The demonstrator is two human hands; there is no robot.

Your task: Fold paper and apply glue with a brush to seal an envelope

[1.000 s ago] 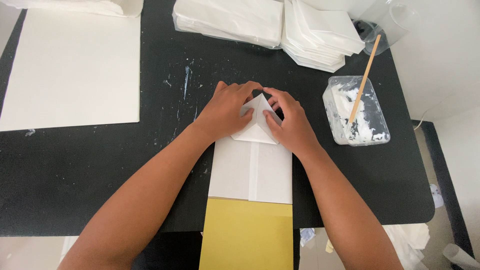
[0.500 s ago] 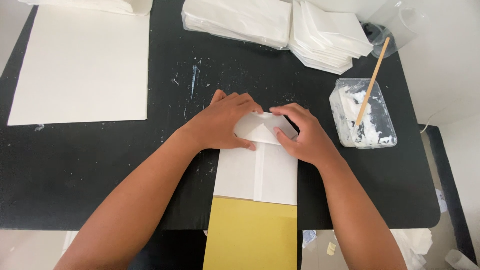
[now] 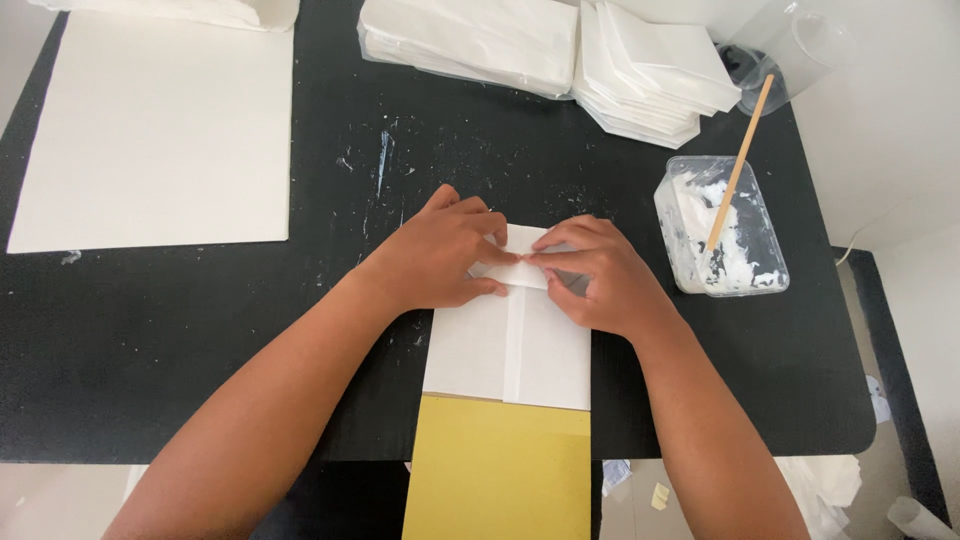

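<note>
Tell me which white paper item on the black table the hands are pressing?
The white folded paper bag nearest the person, under both hands and overlapping a yellow sheet; the others lie untouched farther away.

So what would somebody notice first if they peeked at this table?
Probably the left hand and right hand pressing the top of a white folded paper bag mid-table. Next, the yellow card sticking out below it, and the clear plastic tub of white paste with a wooden stick at right.
</note>
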